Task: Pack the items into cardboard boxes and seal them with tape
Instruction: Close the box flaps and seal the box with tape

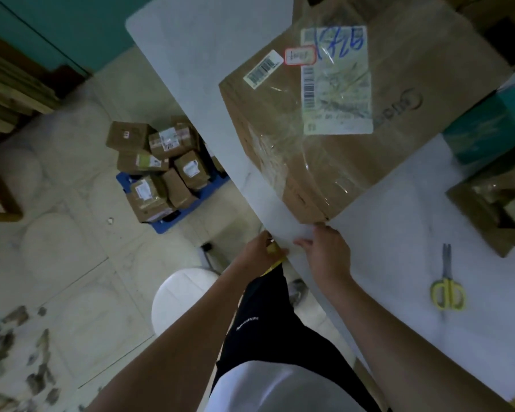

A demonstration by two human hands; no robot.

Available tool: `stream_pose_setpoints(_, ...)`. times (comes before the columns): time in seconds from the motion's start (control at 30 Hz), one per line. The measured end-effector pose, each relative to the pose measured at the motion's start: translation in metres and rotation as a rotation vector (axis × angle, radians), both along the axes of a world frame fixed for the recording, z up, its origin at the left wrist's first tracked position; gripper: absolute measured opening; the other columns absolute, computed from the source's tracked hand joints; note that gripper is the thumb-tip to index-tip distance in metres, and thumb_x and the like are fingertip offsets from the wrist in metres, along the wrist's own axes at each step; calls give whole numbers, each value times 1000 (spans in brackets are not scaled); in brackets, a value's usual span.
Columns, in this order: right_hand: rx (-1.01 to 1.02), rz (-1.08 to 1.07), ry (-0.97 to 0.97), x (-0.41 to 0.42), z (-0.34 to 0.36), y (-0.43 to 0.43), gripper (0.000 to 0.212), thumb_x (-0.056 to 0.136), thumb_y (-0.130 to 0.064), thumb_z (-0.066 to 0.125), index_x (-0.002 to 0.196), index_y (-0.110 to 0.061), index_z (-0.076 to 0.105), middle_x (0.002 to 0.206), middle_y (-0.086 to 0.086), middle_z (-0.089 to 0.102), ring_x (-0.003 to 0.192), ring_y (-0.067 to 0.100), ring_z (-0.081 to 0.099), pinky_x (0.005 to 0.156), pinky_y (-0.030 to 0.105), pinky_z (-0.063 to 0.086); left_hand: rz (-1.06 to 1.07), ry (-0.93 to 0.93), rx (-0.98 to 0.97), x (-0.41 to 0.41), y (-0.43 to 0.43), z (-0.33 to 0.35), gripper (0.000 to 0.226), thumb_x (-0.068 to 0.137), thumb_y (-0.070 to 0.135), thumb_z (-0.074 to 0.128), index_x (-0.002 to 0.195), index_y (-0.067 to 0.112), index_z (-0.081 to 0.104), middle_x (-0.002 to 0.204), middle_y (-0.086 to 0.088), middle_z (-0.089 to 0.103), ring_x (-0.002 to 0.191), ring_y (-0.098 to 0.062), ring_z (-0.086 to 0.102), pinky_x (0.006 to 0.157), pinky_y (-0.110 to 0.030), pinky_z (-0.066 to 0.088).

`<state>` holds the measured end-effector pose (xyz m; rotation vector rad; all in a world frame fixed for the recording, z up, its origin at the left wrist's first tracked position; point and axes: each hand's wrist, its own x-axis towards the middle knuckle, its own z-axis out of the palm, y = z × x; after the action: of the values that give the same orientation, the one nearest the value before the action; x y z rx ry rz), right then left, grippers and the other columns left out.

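Observation:
A large taped cardboard box with shipping labels lies on the white table. My right hand rests on the table edge, fingertips touching the box's near corner, holding nothing. My left hand is below the table edge, closed on a small yellow object that is mostly hidden; I cannot tell what it is. Yellow-handled scissors lie on the table to the right of my right hand.
A small open cardboard box and a teal box sit at the table's right. Several sealed parcels are piled on a blue crate on the floor. A white stool stands near my legs. Scraps litter the floor at the lower left.

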<state>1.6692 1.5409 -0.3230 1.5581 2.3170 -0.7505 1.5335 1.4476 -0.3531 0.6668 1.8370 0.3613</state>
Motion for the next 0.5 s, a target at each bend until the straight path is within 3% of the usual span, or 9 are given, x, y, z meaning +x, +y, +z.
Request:
stream_pose_setpoints(0.1,44,66,-155,9,-1,15,58,82,-72,52,93,-16,62,88,3,71,81,21,67,58,26,41,29,-55,15,0,4,-2,56,88,32,75,136,14,52,128,2,62,114,-15,58,87,-23,44)
stream_pose_setpoints(0.27,19,27,-119,3,-4,8,61,70,-81,58,72,-20,54,77,-2,68,72,19,65,54,25,32,125,-148,43,4,5,-7,57,87,29,76,137,17,50,130,4,61,112,-10,56,87,-21,43)
stream_pose_setpoints(0.37,-35,-92,-111,-2,-3,9,54,71,-73,66,76,-19,59,85,0,71,83,20,68,58,25,36,174,-159,40,7,6,-11,59,86,32,77,136,17,51,132,4,62,115,-13,60,92,-25,48)
stream_pose_setpoints(0.43,-116,-133,-81,-5,0,6,42,83,-58,66,87,-16,63,96,2,71,93,22,66,66,28,42,151,-141,-19,7,8,-9,67,84,41,77,139,16,48,135,0,61,119,-18,59,101,-36,48)
stream_pose_setpoints(0.5,-151,-211,-35,-1,10,4,28,94,-39,60,98,-12,65,105,6,70,101,25,64,73,30,45,54,68,-149,7,15,5,79,81,52,75,141,15,40,136,-3,54,126,-25,52,106,-42,43)
